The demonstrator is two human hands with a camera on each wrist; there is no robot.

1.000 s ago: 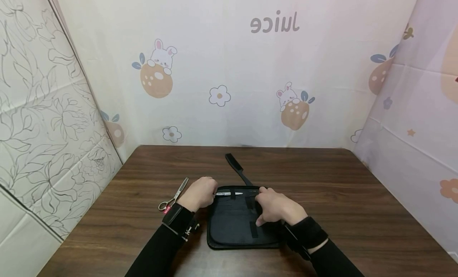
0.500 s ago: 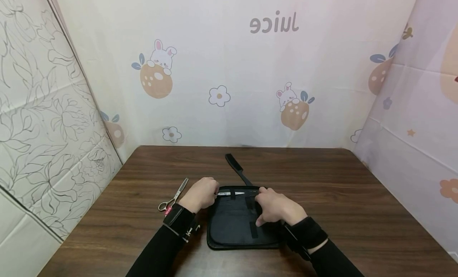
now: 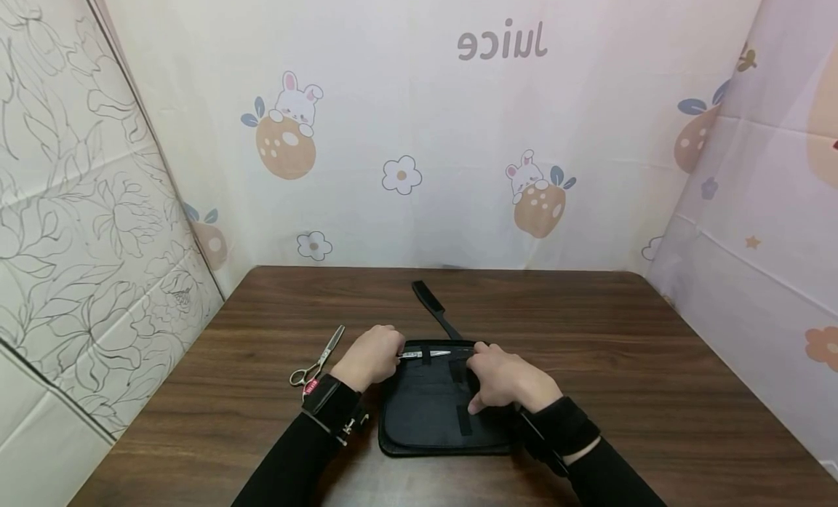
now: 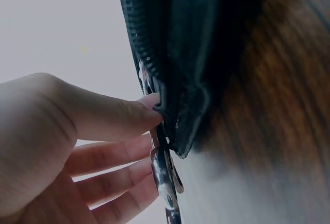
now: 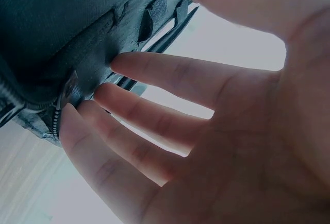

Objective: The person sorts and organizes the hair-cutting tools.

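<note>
A black zip case (image 3: 425, 420) lies open on the table, its inside fitted with dark straps. My left hand (image 3: 372, 358) is at its upper left edge and pinches a pair of silver scissors. The blades of the scissors (image 3: 440, 353) run under a strap along the case's far edge. In the left wrist view, shiny handle rings (image 4: 164, 177) hang by the fingers, beside the zip edge. My right hand (image 3: 511, 380) rests on the case's right side; the right wrist view shows its fingers nearly straight, with fingertips (image 5: 121, 63) touching the case. The hand hides part of that side.
Left of the case lie silver thinning scissors (image 3: 322, 365) with a red tag (image 3: 310, 386), close to my left wrist. Behind the case, a black comb (image 3: 429, 300) points away, its handle end reaching the far edge. Brown wooden table (image 3: 589, 318), with patterned curtains around it.
My left hand has moved slightly right, and the scissors' blades have slid further right under the strap. My right hand and the case have stayed put.
</note>
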